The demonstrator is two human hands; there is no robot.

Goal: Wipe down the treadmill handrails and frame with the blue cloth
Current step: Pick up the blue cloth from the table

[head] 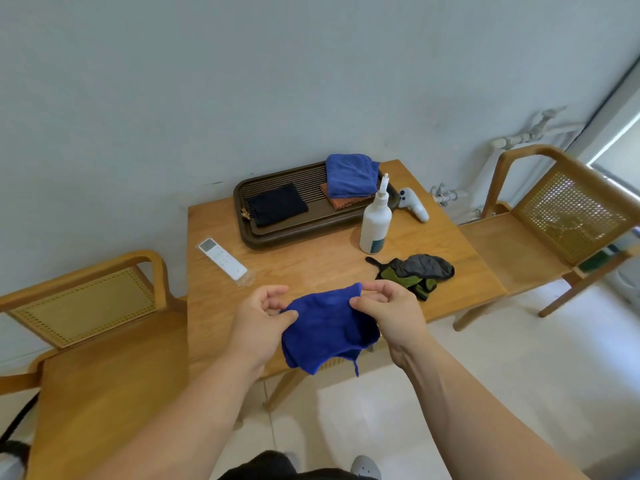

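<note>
Blue cloth [329, 330] pinched by both hands — left [258, 320], right [391, 311] — above wooden table [311, 265].

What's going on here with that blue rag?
A person is holding the blue cloth with both hands above the near edge of the wooden table. The left hand pinches its left edge, and the right hand pinches its top corner. A white spray bottle and a dark tray sit farther back. No treadmill is in view, so wiping has not started.
</note>
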